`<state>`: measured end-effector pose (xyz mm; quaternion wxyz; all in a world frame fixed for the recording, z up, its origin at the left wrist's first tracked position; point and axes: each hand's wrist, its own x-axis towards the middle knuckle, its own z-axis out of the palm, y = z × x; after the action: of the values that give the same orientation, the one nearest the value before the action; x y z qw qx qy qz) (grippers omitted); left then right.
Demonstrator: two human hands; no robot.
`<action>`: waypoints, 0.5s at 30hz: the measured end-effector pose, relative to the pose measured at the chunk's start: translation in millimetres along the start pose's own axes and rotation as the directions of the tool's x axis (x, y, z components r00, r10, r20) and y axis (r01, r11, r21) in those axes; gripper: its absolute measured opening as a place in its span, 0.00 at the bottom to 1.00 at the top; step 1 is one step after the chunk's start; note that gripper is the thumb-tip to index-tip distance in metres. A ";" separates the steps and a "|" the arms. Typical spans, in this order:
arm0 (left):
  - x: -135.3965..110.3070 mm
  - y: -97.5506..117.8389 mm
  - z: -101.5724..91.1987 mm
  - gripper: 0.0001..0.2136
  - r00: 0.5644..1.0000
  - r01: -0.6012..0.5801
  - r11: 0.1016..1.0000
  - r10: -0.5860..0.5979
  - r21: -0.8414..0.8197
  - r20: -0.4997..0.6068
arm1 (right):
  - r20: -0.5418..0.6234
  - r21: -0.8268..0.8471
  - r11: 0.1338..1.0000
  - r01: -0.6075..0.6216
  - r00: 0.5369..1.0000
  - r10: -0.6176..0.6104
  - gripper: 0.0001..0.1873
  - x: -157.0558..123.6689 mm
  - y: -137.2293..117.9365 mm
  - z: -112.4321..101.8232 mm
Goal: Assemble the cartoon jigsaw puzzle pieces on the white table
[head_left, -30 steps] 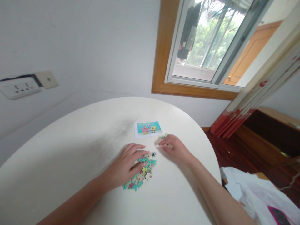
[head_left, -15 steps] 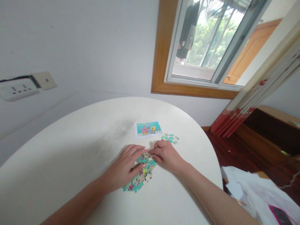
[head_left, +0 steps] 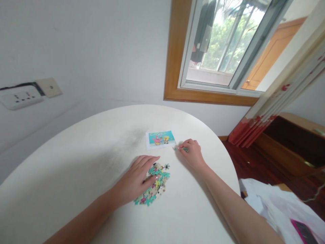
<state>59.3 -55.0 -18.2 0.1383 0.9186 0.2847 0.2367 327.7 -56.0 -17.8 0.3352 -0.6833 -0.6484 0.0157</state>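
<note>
A heap of small jigsaw puzzle pieces (head_left: 157,184), teal, beige, pink and yellow, lies on the white round table (head_left: 188,210). My left hand (head_left: 142,178) rests along the heap's left side, thumb lying over the pieces and fingers stretched out apart from it. Farther back and to the right, my right hand (head_left: 191,152) is closed in a pinch on a puzzle piece, partly hidden by the fingers. It hovers over or touches a smaller group of teal pieces (head_left: 186,149), mostly covered by the hand. A cartoon picture card (head_left: 161,139) lies just left of that group.
A wall with a power socket (head_left: 21,96) stands behind the table. To the right are a wood-framed window (head_left: 210,96), a red and white curtain (head_left: 256,120), and white bags or sheets (head_left: 264,195) with a pink-edged phone (head_left: 303,232) beside the table.
My right hand has moved from the top of the heap back and right to the smaller group of pieces. My left hand stays nearly in place beside the heap.
</note>
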 end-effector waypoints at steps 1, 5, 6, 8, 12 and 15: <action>0.0 -0.2 0.0 0.23 1.000 0.001 1.000 -0.001 0.000 -0.001 | 0.010 -0.015 1.000 -0.001 1.000 0.001 0.06 1.1 0.8 1.1; 0.0 -0.7 0.4 0.22 1.000 0.006 1.000 -0.006 0.005 0.003 | 0.039 -0.071 0.997 0.027 0.999 -0.024 0.06 4.9 0.8 6.3; 0.1 -0.7 0.5 0.22 1.000 0.006 1.000 -0.006 0.007 0.005 | 0.041 -0.087 0.995 0.042 0.998 -0.039 0.07 5.7 0.8 7.3; 0.1 -0.6 0.7 0.22 1.000 0.007 1.000 -0.007 0.012 0.005 | 0.041 -0.116 0.990 0.075 0.997 -0.071 0.07 6.6 1.0 8.3; -0.3 -1.1 1.0 0.21 1.000 0.003 1.000 -0.003 0.018 -0.009 | 0.065 -0.153 0.977 0.146 0.988 -0.138 0.09 4.5 0.0 5.0; -0.8 -1.0 0.7 0.22 1.000 -0.004 1.000 0.004 0.008 -0.001 | 0.099 -0.164 0.969 0.185 0.980 -0.170 0.10 -0.2 -1.8 -0.4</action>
<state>58.6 -54.7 -19.5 0.1338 0.9197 0.2839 0.2361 326.3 -56.5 -16.7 0.2473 -0.6475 -0.7196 -0.0416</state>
